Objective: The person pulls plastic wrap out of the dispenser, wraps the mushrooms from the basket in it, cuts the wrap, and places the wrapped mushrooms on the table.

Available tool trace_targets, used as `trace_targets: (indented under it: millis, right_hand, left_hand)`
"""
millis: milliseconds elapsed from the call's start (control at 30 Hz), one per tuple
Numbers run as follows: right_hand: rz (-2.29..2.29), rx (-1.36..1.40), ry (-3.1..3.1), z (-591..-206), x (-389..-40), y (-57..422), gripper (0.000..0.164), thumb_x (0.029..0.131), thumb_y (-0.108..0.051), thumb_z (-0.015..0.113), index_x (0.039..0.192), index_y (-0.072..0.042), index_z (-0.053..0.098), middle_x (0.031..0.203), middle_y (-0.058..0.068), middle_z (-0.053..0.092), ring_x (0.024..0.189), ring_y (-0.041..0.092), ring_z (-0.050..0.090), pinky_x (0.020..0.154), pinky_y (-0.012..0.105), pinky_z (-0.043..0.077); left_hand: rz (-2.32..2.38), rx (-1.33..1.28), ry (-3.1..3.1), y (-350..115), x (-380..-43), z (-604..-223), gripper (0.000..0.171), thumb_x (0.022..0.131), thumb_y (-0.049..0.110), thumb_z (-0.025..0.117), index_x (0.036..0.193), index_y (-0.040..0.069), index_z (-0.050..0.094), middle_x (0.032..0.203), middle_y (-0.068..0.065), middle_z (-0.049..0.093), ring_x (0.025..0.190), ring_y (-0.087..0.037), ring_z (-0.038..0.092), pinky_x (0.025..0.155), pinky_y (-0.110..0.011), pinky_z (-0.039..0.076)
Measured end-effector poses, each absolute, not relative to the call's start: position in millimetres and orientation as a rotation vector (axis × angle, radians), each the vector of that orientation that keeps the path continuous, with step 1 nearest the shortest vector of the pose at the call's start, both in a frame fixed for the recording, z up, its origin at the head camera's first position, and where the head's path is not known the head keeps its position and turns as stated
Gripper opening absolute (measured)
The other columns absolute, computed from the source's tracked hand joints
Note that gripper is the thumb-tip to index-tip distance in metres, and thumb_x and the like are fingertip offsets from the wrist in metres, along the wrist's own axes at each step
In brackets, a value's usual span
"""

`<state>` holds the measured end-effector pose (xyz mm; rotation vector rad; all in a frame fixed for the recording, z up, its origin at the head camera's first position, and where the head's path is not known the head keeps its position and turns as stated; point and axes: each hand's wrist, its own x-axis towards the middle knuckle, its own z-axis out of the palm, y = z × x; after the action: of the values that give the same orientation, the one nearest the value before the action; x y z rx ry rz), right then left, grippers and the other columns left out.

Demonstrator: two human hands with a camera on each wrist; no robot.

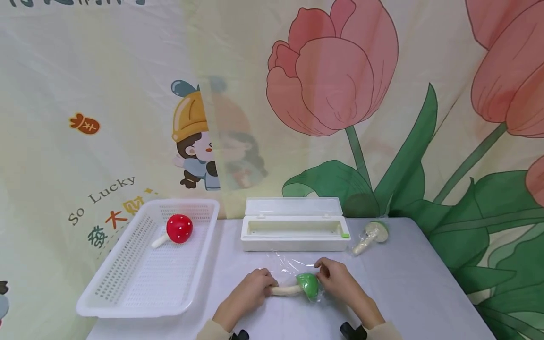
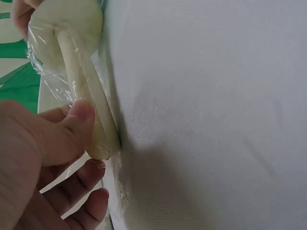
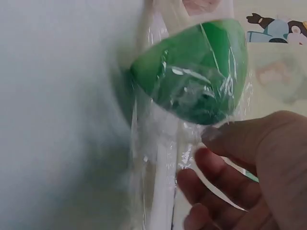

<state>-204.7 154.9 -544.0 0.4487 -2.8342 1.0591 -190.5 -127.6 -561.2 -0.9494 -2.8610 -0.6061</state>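
Note:
A toy mushroom with a green cap [image 1: 308, 285] and a pale stem [image 1: 285, 291] lies in clear plastic wrap over the table. My left hand [image 1: 256, 289] pinches the stem's end through the film, thumb on top in the left wrist view [image 2: 76, 120]. On the cap side is my right hand [image 1: 340, 282], its fingers loosely bent and thumb apart from forefinger. In the right wrist view, that thumb [image 3: 220, 136] is at the edge of the plastic just by the green cap [image 3: 196, 72]; whether it touches the film is unclear.
A white perforated basket [image 1: 187, 302] at the left holds a red mushroom with white dots [image 1: 179, 229]. Behind my hands stands a white box [image 1: 293, 245] with its lid raised. Another plastic-wrapped mushroom [image 1: 376, 232] lies right of it. A printed cloth [image 1: 238, 94] hangs behind the table.

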Motion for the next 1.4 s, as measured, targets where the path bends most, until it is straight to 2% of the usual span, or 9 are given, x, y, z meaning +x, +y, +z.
trace_targets:
  millis: [167,333,400,567,700,833,1033,1267,1400]
  right_hand:
    - [1.127,0.61,-2.74,-535.0,-186.8,149.8,0.022,0.093,-0.004,0.07,0.114,-0.012,0.071,0.111,0.001,0.072,0.1,0.017,0.067,0.078,0.033,0.057]
    - [1.041,0.858,-2.813,-533.2,-175.1,146.4,0.042,0.09,-0.02,0.079,0.13,-0.014,0.066,0.138,0.007,0.061,0.126,0.032,0.057,0.099,0.055,0.052]
    - [1.0,0.845,-2.831,-535.0,-175.5,144.7,0.043,0.088,-0.017,0.082,0.128,-0.014,0.066,0.135,0.004,0.06,0.125,0.03,0.057,0.1,0.055,0.051]
    - [0.974,0.79,-2.825,-539.3,-179.0,140.6,0.031,0.088,-0.008,0.078,0.116,-0.019,0.067,0.12,-0.006,0.061,0.11,0.014,0.061,0.094,0.04,0.056]
    - [0.92,0.758,-2.863,-540.7,-181.0,140.1,0.028,0.088,-0.005,0.073,0.112,-0.02,0.068,0.113,-0.008,0.061,0.103,0.009,0.062,0.088,0.035,0.057]
    - [0.88,0.755,-2.861,-538.8,-182.0,141.9,0.027,0.088,-0.005,0.071,0.111,-0.018,0.07,0.11,-0.005,0.063,0.1,0.011,0.064,0.084,0.035,0.058]
    - [0.865,0.803,-2.797,-537.1,-184.6,143.8,0.03,0.086,0.001,0.066,0.113,-0.012,0.074,0.109,0.0,0.067,0.098,0.016,0.067,0.083,0.035,0.059]
    - [0.961,0.794,-2.869,-540.1,-188.4,142.9,0.041,0.088,0.002,0.065,0.128,-0.008,0.07,0.12,0.009,0.07,0.11,0.028,0.068,0.09,0.044,0.058]
    - [0.976,0.782,-2.857,-538.5,-188.8,143.4,0.042,0.087,0.006,0.065,0.127,-0.006,0.071,0.12,0.013,0.069,0.11,0.03,0.068,0.088,0.044,0.059]
  left_hand:
    - [-0.641,-0.929,-2.807,-124.7,-183.6,-563.3,0.033,0.082,0.014,0.082,0.114,0.018,0.073,0.102,0.007,0.07,0.094,-0.011,0.062,0.081,-0.031,0.05]
    - [-0.74,-0.894,-2.895,-120.1,-178.7,-562.3,0.027,0.083,0.019,0.083,0.109,0.018,0.075,0.091,0.013,0.069,0.081,-0.001,0.058,0.074,-0.024,0.05]
    - [-0.826,-0.911,-2.922,-120.3,-176.8,-562.1,0.021,0.085,0.021,0.082,0.105,0.017,0.077,0.085,0.015,0.068,0.073,0.003,0.054,0.069,-0.02,0.05]
    - [-0.948,-0.996,-2.947,-125.2,-170.7,-560.3,0.01,0.088,0.026,0.079,0.096,0.019,0.079,0.073,0.021,0.06,0.063,0.007,0.047,0.06,-0.014,0.043]
    - [-0.872,-1.05,-2.955,-129.3,-168.5,-561.8,0.017,0.084,0.033,0.083,0.098,0.024,0.078,0.072,0.022,0.056,0.064,0.007,0.044,0.06,-0.014,0.04]
    - [-0.736,-1.019,-2.939,-132.1,-169.5,-566.7,0.023,0.076,0.03,0.089,0.094,0.024,0.076,0.073,0.022,0.054,0.066,0.005,0.043,0.062,-0.016,0.039]
    - [-0.649,-0.919,-2.916,-139.3,-171.8,-569.4,0.012,0.079,0.018,0.084,0.079,0.024,0.073,0.065,0.019,0.047,0.061,0.002,0.038,0.057,-0.018,0.036]
    - [-0.694,-0.898,-2.905,-151.3,-173.2,-568.7,0.005,0.082,0.023,0.084,0.081,0.022,0.079,0.074,0.019,0.065,0.067,0.007,0.05,0.065,-0.02,0.048]
    - [-0.739,-0.837,-2.936,-155.2,-175.2,-567.1,0.006,0.079,0.023,0.085,0.078,0.024,0.08,0.073,0.021,0.067,0.067,0.008,0.053,0.064,-0.02,0.049]
